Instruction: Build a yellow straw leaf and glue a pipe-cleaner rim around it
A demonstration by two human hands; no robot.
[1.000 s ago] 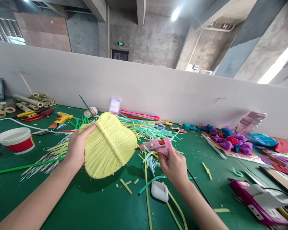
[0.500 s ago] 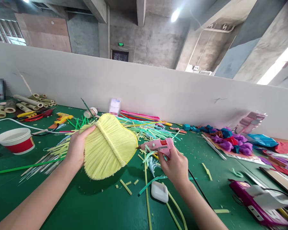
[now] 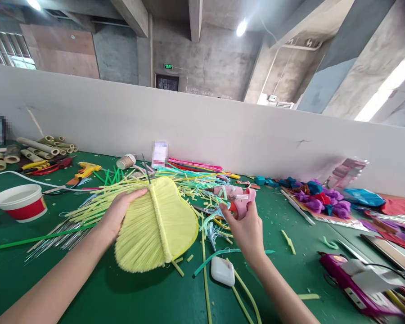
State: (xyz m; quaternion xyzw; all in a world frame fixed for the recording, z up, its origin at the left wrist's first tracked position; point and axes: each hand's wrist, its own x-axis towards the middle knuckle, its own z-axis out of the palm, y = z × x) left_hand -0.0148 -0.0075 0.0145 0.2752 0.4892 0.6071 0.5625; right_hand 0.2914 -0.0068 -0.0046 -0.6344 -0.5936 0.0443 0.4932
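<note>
My left hand grips a yellow leaf-shaped fan near the stem end. The fan looks built from pipe cleaners, with a thick fuzzy rib across it and a thin dark green stem at its far end. It is held tilted above the green table. In my right hand is a pink hot glue gun, its nozzle pointing left and a little apart from the fan's right edge. Behind and below them lie a heap of cut green and yellow pipe cleaners and a white earphone case.
A red-and-white paper cup stands at left, near a yellow glue gun and bamboo tubes. At right are purple fluffy pieces and a magenta power strip. A low white partition closes off the back.
The glue gun has moved up and away from the fan's right edge. The fan has dropped slightly and turned, so its rib stands steeper.
</note>
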